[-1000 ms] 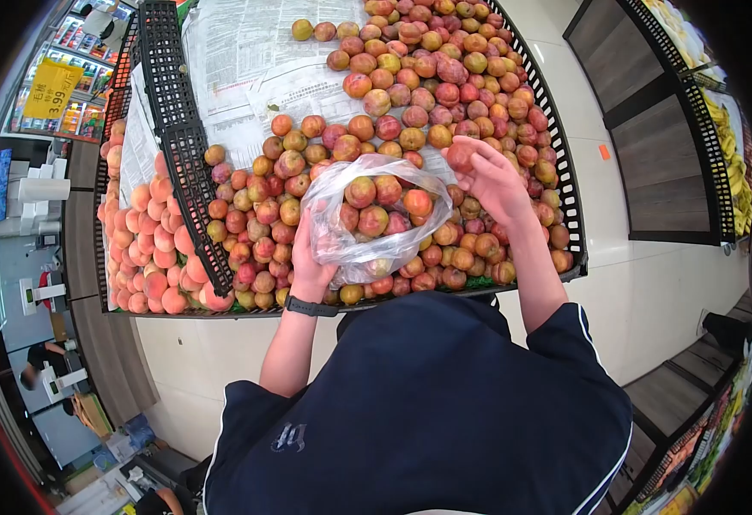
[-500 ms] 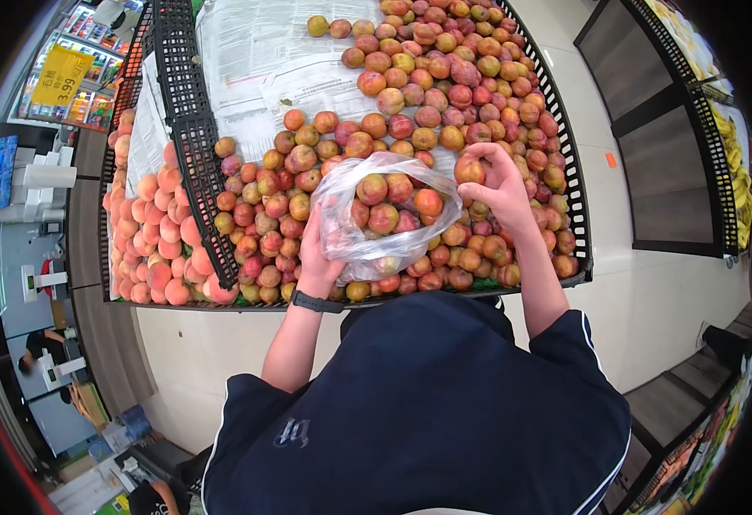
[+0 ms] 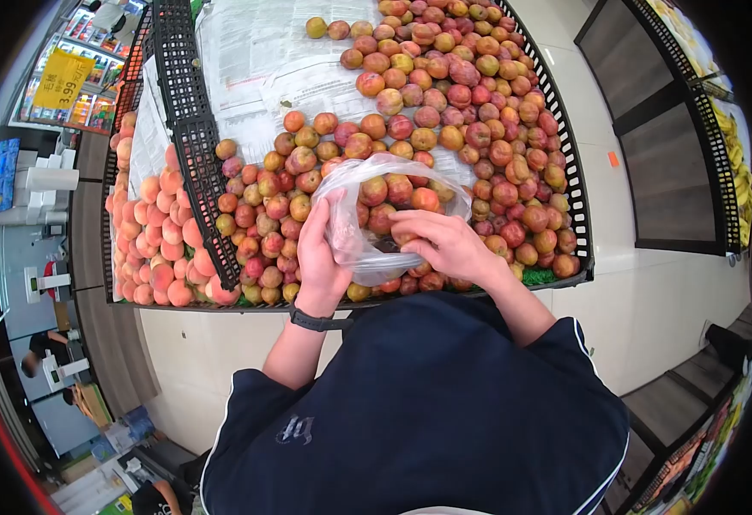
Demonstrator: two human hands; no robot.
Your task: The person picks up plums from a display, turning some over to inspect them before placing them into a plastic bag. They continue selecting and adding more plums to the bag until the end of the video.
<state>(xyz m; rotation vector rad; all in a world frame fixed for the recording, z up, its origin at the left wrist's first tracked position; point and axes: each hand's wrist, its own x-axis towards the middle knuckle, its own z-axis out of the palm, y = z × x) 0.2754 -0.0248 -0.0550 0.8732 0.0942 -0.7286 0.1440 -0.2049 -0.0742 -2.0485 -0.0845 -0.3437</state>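
Note:
My left hand [image 3: 320, 257], with a dark band on the wrist, grips the left side of a clear plastic bag [image 3: 363, 262]. The bag's mouth gapes upward, and several red-yellow plums [image 3: 399, 189] lie inside. Over the near right part of the opening, my right hand [image 3: 444, 243] has its fingers curled round a plum [image 3: 405, 233], mostly hidden beneath them. Beneath and around the bag spreads a pile of loose plums [image 3: 513, 184] in a black crate.
Peaches [image 3: 163, 232] fill the section left of a black lattice divider [image 3: 191, 137]. Newspaper [image 3: 247, 64] lines the crate's far part. The black crate rim [image 3: 575, 184] bounds the right side. A yellow price sign [image 3: 63, 79] hangs at upper left; other people are at far left.
My right hand has moved left and toward me, carrying a plum from beside the bag into its mouth. The left hand still holds the bag, its fingers slightly shifted.

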